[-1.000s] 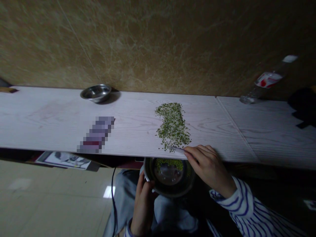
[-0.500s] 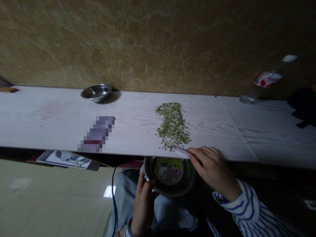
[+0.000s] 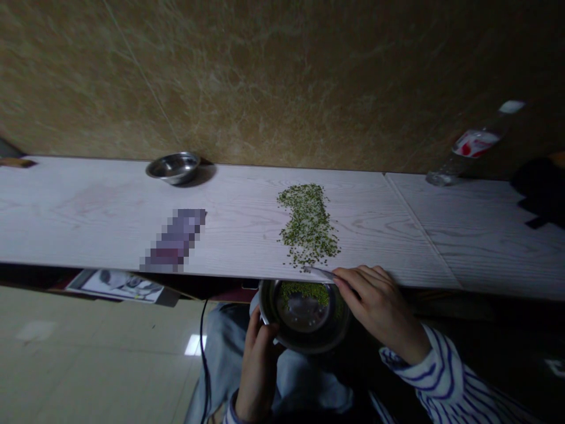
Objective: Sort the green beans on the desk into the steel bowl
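The left hand (image 3: 260,359) grips one bowl (image 3: 304,343) by its left rim, below the table (image 3: 242,235); the right hand (image 3: 373,300) pinches one tool (image 3: 323,273) at the near end of one bean patch (image 3: 309,218) on top. Far left, a second bowl (image 3: 180,174); far right, one bottle (image 3: 474,144).

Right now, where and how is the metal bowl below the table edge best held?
Take the metal bowl by its left rim, probably from the near left, where the left hand grips it. The round rim is exposed there, while the table edge hides the far side and the right hand is near the right side. Keep it level: green grains lie loose inside.
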A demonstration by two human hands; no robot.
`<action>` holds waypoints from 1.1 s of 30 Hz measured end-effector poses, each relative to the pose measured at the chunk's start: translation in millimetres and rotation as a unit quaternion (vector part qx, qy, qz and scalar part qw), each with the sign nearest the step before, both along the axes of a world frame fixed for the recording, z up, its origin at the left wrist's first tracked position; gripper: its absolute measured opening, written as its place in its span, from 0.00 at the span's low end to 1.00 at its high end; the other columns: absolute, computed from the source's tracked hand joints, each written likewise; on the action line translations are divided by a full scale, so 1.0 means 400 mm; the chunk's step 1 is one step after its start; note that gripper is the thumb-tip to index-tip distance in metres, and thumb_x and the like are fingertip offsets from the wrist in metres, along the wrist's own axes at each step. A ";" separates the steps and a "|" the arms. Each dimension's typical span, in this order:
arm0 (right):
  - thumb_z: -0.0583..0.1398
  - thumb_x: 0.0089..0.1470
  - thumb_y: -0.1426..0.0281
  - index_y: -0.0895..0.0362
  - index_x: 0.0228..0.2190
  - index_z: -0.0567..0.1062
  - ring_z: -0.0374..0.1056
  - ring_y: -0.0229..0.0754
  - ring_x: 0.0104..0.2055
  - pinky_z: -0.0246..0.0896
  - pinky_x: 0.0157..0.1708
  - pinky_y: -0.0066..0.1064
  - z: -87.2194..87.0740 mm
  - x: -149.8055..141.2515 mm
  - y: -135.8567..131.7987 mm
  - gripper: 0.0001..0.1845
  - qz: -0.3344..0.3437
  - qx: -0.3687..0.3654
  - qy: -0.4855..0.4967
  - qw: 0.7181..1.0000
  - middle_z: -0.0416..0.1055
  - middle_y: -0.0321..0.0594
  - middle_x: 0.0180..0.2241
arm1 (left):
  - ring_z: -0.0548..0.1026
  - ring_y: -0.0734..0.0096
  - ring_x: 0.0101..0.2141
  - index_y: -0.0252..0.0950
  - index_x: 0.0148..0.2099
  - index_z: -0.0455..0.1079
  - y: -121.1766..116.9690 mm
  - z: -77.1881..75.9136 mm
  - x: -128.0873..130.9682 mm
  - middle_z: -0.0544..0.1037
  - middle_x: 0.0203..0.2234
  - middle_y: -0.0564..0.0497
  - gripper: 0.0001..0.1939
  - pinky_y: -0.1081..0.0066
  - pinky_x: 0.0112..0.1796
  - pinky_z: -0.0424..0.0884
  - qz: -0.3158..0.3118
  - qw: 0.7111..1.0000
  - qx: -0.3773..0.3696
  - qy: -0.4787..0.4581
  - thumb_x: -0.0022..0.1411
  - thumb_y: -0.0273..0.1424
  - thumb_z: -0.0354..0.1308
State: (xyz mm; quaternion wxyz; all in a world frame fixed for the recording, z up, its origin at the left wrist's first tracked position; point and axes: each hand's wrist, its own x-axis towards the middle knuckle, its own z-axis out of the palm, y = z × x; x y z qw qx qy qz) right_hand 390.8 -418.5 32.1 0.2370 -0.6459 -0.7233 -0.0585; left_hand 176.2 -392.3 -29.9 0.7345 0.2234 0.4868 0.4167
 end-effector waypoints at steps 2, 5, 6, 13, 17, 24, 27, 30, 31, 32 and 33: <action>0.55 0.63 0.72 0.55 0.41 0.72 0.69 0.41 0.35 0.54 0.38 0.35 0.000 0.000 -0.001 0.07 -0.006 0.005 0.006 1.000 0.76 0.39 0.33 | 0.71 0.58 0.45 0.40 0.59 0.67 -0.001 0.001 0.000 0.73 0.50 0.44 0.28 0.69 0.34 0.71 0.002 1.000 0.002 0.006 0.55 0.32 0.59; 0.55 0.62 0.72 0.56 0.41 0.72 0.69 0.42 0.35 0.55 0.38 0.35 -0.001 0.002 0.002 0.07 -0.019 0.017 0.009 1.000 0.76 0.39 0.33 | 0.71 0.58 0.46 0.41 0.59 0.66 -0.003 0.004 0.001 0.73 0.51 0.46 0.28 0.70 0.34 0.70 -0.002 1.000 0.003 0.012 0.55 0.32 0.58; 0.56 0.62 0.73 0.56 0.41 0.72 0.69 0.42 0.35 0.55 0.38 0.35 -0.002 0.002 0.003 0.06 -0.020 0.018 0.009 1.000 0.76 0.39 0.33 | 0.71 0.58 0.46 0.41 0.59 0.65 -0.003 0.004 0.001 0.73 0.51 0.46 0.28 0.70 0.33 0.70 -0.005 1.000 0.002 0.014 0.55 0.32 0.58; 0.55 0.63 0.72 0.55 0.41 0.72 0.69 0.42 0.35 0.55 0.38 0.35 -0.005 -0.007 0.007 0.07 -0.002 0.005 0.016 1.000 0.76 0.39 0.33 | 0.71 0.56 0.44 0.40 0.58 0.66 -0.001 0.001 -0.001 0.73 0.49 0.44 0.28 0.67 0.34 0.71 -0.006 1.000 0.000 0.023 0.54 0.32 0.58; 0.55 0.63 0.72 0.56 0.41 0.73 0.70 0.42 0.35 0.56 0.38 0.35 -0.004 -0.006 0.007 0.07 -0.009 0.010 0.017 1.000 0.76 0.40 0.34 | 0.71 0.56 0.46 0.41 0.58 0.65 0.000 0.000 -0.004 0.73 0.49 0.44 0.27 0.67 0.35 0.71 -0.017 1.000 0.005 0.010 0.56 0.33 0.57; 0.55 0.63 0.72 0.55 0.40 0.73 0.69 0.41 0.34 0.56 0.38 0.35 -0.006 -0.017 0.007 0.07 -0.003 0.002 0.024 1.000 0.76 0.39 0.32 | 0.71 0.58 0.46 0.42 0.60 0.64 -0.003 -0.005 -0.005 0.73 0.50 0.45 0.28 0.68 0.35 0.71 -0.008 1.000 0.002 0.005 0.57 0.33 0.57; 0.55 0.62 0.72 0.55 0.40 0.72 0.70 0.42 0.36 0.56 0.38 0.35 -0.012 -0.014 0.010 0.07 -0.009 0.003 0.022 1.000 0.76 0.39 0.34 | 0.71 0.58 0.44 0.41 0.58 0.67 -0.002 0.001 -0.006 0.74 0.48 0.46 0.26 0.69 0.34 0.70 -0.002 1.000 0.004 0.014 0.55 0.33 0.58; 0.55 0.62 0.72 0.55 0.41 0.72 0.70 0.43 0.37 0.57 0.39 0.35 -0.014 -0.009 0.013 0.07 -0.013 0.000 0.018 1.000 0.76 0.40 0.35 | 0.71 0.56 0.46 0.40 0.57 0.67 -0.001 0.006 -0.009 0.74 0.49 0.44 0.25 0.68 0.35 0.70 -0.004 1.000 0.011 0.007 0.56 0.32 0.58; 0.55 0.63 0.72 0.55 0.41 0.72 0.70 0.43 0.37 0.57 0.39 0.36 -0.014 -0.008 0.014 0.07 -0.014 0.001 0.018 1.000 0.76 0.40 0.35 | 0.71 0.55 0.47 0.39 0.57 0.67 -0.001 0.005 -0.010 0.73 0.50 0.43 0.25 0.67 0.35 0.71 -0.006 1.000 0.010 0.004 0.56 0.32 0.57; 0.55 0.63 0.72 0.55 0.41 0.72 0.71 0.43 0.37 0.57 0.39 0.35 -0.013 -0.008 0.014 0.07 -0.015 0.003 0.019 1.000 0.77 0.41 0.35 | 0.70 0.55 0.48 0.39 0.57 0.66 -0.001 0.004 -0.011 0.73 0.51 0.42 0.25 0.67 0.36 0.71 -0.007 1.000 0.007 0.002 0.56 0.33 0.57; 0.55 0.63 0.72 0.55 0.41 0.72 0.71 0.43 0.37 0.57 0.39 0.35 -0.012 -0.009 0.015 0.07 -0.015 0.005 0.021 1.000 0.77 0.41 0.36 | 0.70 0.54 0.48 0.39 0.57 0.67 -0.001 0.002 -0.012 0.73 0.51 0.42 0.25 0.67 0.36 0.71 -0.007 1.000 0.003 0.001 0.56 0.33 0.57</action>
